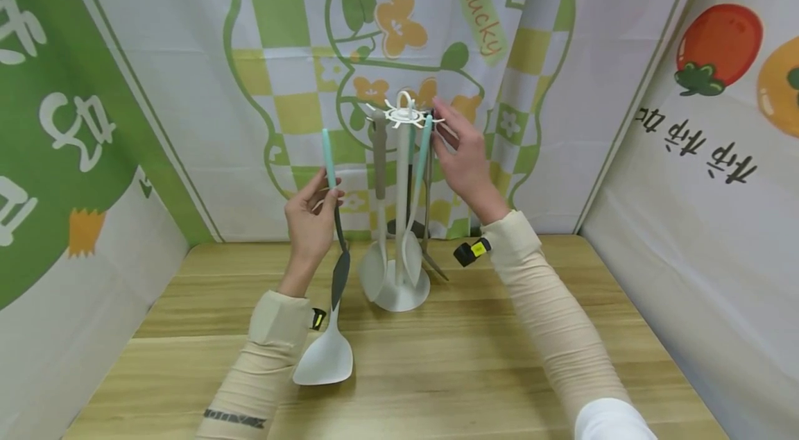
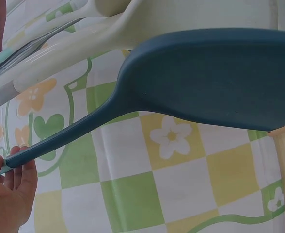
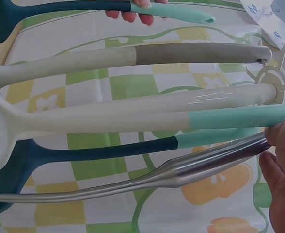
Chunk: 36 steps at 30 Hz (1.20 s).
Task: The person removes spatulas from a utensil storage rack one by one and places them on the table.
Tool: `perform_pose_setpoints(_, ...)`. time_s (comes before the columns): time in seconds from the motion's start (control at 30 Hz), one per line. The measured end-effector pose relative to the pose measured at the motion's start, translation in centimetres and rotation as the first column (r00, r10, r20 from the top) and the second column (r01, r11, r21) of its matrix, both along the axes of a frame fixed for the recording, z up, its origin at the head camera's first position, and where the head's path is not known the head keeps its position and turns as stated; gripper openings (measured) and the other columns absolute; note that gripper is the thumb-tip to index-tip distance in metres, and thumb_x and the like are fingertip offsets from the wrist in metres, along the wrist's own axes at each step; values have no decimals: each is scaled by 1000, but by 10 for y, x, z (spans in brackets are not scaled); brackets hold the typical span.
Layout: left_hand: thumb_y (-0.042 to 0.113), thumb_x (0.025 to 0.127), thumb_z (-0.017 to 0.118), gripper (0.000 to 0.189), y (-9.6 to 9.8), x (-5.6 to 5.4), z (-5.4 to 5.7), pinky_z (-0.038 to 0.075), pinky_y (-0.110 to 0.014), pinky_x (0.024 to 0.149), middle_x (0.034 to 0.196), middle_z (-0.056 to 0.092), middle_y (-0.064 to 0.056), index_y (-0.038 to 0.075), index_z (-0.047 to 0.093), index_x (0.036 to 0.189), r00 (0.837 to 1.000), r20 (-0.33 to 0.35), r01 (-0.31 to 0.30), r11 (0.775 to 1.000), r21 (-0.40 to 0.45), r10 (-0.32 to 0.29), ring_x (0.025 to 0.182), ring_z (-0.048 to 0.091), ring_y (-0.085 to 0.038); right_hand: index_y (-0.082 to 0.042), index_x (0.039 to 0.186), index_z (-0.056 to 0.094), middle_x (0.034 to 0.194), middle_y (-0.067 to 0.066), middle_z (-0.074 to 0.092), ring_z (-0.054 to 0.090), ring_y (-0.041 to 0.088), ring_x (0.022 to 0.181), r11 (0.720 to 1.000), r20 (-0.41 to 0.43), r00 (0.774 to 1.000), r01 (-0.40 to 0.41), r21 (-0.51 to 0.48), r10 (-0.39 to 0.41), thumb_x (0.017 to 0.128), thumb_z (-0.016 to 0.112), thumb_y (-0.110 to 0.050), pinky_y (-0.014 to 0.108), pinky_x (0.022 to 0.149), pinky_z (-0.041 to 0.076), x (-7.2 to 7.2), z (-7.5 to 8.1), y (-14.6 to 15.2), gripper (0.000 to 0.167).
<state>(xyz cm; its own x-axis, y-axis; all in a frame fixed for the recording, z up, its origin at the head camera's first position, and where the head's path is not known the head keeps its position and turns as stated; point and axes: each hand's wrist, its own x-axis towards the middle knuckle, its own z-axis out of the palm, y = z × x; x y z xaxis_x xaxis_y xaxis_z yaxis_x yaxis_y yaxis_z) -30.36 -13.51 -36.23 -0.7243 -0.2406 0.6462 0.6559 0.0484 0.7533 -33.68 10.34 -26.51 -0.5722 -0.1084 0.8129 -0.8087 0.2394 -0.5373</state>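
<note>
My left hand (image 1: 312,221) pinches a dark blue turner (image 2: 205,77) by its mint handle, the blade pointing down left of a white utensil rack (image 1: 401,218). At the rack's hooked top, my right hand (image 1: 465,155) has thumb and fingers at the handle end of a steel utensil (image 3: 191,167), pinching it. Beside that hang a white utensil with a mint handle (image 3: 239,118), a second dark blue utensil (image 3: 108,155) and a white one with a grey-brown handle (image 3: 196,53). A white turner (image 1: 327,360) lies on the table, its handle hidden behind the held turner.
The rack's round white base (image 1: 399,298) stands on the wooden table (image 1: 499,357) toward the back. A patterned cloth (image 1: 275,23) hangs behind it, and printed cloth walls (image 1: 686,218) rise at both sides. Black devices (image 1: 471,252) are strapped to the wrists.
</note>
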Motion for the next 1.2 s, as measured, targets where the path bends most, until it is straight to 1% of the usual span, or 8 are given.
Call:
perform_pose_setpoints(0.07,-9,97,59,47,-1,0,0,62,-27,80,119,67,-29,-2,53,143,1000,-3,2,1000,3,-2,88,70,-13,16,140,49,140,34,53,58,45,125,1000,3,1000,-14,-9,14,94,54,19,46,107,51,1,0,0,46)
perform_pose_setpoints(0.3,-10,97,60,47,-3,-1,-3,61,-23,79,119,66,-32,-2,54,142,1000,-5,8,1000,12,-8,87,70,-10,8,138,57,136,29,57,64,39,117,999,-50,999,-22,-36,20,94,61,13,32,100,56,-28,-19,7,44)
perform_pose_setpoints(0.37,-9,97,60,47,-4,-1,-3,61,-22,79,120,66,-32,-2,54,143,1000,-3,9,1000,10,-9,88,70,-9,7,138,57,136,27,56,65,38,116,999,-45,999,-15,-33,14,94,62,12,33,99,56,-29,-19,8,45)
perform_pose_setpoints(0.47,-9,97,60,47,-5,-1,-4,61,-22,79,120,65,-33,-1,54,143,1000,-2,12,1000,7,-12,88,70,-10,10,138,56,135,28,55,65,40,115,1000,-31,1000,0,-30,-1,93,62,13,38,100,56,-26,-18,7,45)
perform_pose_setpoints(0.6,-8,97,60,46,-5,-1,-4,61,-23,80,120,65,-33,0,55,143,1000,-4,13,1000,10,-13,89,70,-11,14,136,55,133,32,53,63,45,114,1000,-33,999,8,-15,-9,93,61,15,48,100,56,-8,-8,4,43)
perform_pose_setpoints(0.7,-9,97,60,46,-6,0,-4,61,-24,80,120,66,-31,0,56,142,1000,-6,11,1000,9,-11,90,70,-12,15,135,55,132,33,53,63,46,114,1000,-25,1000,14,-9,-15,93,61,15,46,101,56,4,-1,4,43)
perform_pose_setpoints(0.97,-10,96,61,45,-8,0,-7,61,-23,79,119,63,-36,-2,57,140,1000,-3,6,1000,20,-6,88,70,-10,16,132,58,128,34,55,65,47,111,1000,-26,1000,13,-7,-13,91,63,17,50,97,57,11,3,5,41)
perform_pose_setpoints(1.2,-9,96,61,44,-12,5,-6,62,-25,80,118,66,-32,0,59,139,1000,2,-2,999,33,2,88,70,-11,16,131,59,128,34,56,65,46,110,1000,-15,1000,-1,-18,0,90,65,16,51,95,57,11,2,5,41)
